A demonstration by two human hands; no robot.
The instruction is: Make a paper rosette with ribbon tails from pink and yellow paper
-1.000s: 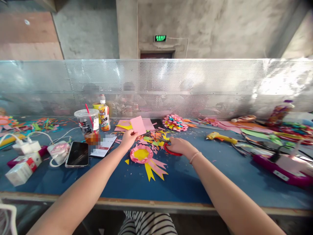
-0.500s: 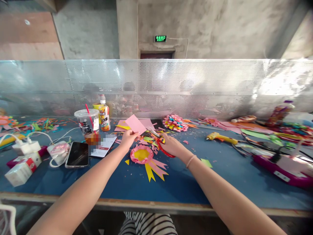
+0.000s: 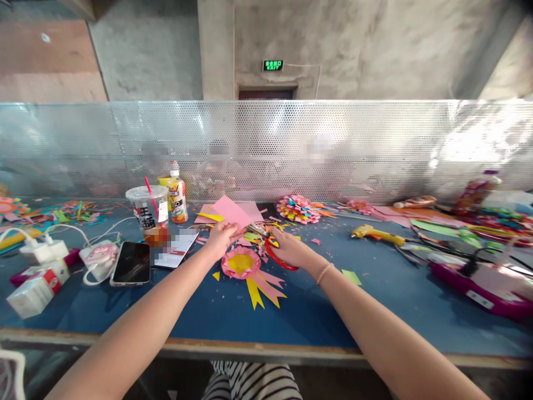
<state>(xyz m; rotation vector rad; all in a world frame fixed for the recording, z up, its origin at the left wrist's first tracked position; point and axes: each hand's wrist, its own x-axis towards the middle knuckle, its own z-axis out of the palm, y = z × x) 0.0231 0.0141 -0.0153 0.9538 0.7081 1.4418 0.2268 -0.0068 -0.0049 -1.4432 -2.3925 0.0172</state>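
Since before, the scissors [image 3: 272, 250] closed in on one pink sheet [image 3: 230, 213]; two hands: left [image 3: 219, 237] pinches it, right [image 3: 291, 248] grips them.

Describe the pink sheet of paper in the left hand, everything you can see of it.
The pink paper is a plain, light pink sheet, thin and flat-looking, with straight edges and a pointed upper corner. It is held tilted above the blue table, its lower edge pinched in the left hand. The blades of the red-handled scissors in the right hand meet its lower right edge. No print or folds show.
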